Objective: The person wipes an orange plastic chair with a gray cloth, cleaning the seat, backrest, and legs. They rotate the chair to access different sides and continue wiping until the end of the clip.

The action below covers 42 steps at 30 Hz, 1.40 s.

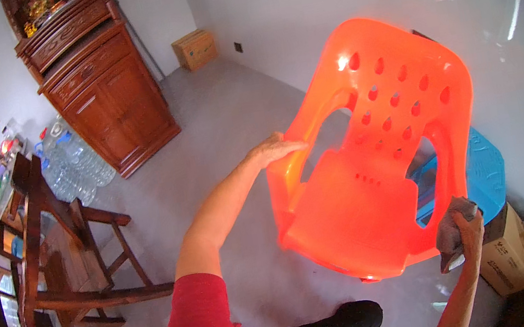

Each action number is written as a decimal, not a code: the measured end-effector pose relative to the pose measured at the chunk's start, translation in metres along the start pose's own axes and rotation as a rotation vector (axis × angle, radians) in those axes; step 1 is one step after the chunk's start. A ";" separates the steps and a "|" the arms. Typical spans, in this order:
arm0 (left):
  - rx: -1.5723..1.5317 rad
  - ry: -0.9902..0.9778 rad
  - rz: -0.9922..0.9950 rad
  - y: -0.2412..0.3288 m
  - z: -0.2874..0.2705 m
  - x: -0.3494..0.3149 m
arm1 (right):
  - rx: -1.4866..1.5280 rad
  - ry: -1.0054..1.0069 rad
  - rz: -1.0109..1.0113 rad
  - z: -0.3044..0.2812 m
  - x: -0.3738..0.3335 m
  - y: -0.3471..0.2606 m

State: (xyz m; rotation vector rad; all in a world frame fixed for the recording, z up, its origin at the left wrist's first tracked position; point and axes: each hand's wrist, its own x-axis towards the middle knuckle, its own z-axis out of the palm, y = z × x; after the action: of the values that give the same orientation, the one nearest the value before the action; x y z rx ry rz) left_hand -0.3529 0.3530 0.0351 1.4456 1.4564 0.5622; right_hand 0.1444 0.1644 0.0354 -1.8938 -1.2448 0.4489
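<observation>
An orange-red plastic armchair [352, 207] with drop-shaped holes in its backrest stands tilted in front of me. My left hand [276, 150] is closed over the front of its armrest on the left; part of the fingers is hidden behind the armrest. In my right hand [471, 231] a crumpled grey cloth [451, 237] is gripped, pressed to the front end of the other armrest. The chair's legs are mostly out of sight beneath the seat.
Behind the chair's right side is a blue plastic stool or table [487, 171], above an open cardboard box [504, 254]. Wooden chairs [78, 263] stand at left, near large clear bottles [71, 164] and a carved wooden cabinet [118, 111]. A closed carton [195, 49] sits in the far corner.
</observation>
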 end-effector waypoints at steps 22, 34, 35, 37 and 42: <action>-0.549 -0.102 0.086 0.002 -0.012 -0.093 | 0.473 0.082 0.124 -0.020 -0.045 -0.042; -0.674 -0.364 0.367 0.133 -0.079 -0.204 | 0.711 0.199 0.031 -0.133 -0.097 -0.165; -0.756 -0.365 0.274 0.137 -0.092 -0.211 | 0.698 0.196 0.065 -0.138 -0.100 -0.174; -0.805 -0.433 0.369 0.159 -0.109 -0.247 | 0.687 0.244 0.094 -0.157 -0.105 -0.190; -0.531 -0.187 0.684 0.197 -0.102 -0.315 | 0.746 0.487 -0.114 -0.202 -0.155 -0.197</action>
State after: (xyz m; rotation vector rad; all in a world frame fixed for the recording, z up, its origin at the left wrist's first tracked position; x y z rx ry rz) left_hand -0.4002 0.1261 0.3431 1.4811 0.5655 1.1023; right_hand 0.0912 -0.0228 0.2922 -1.1855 -0.7104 0.3027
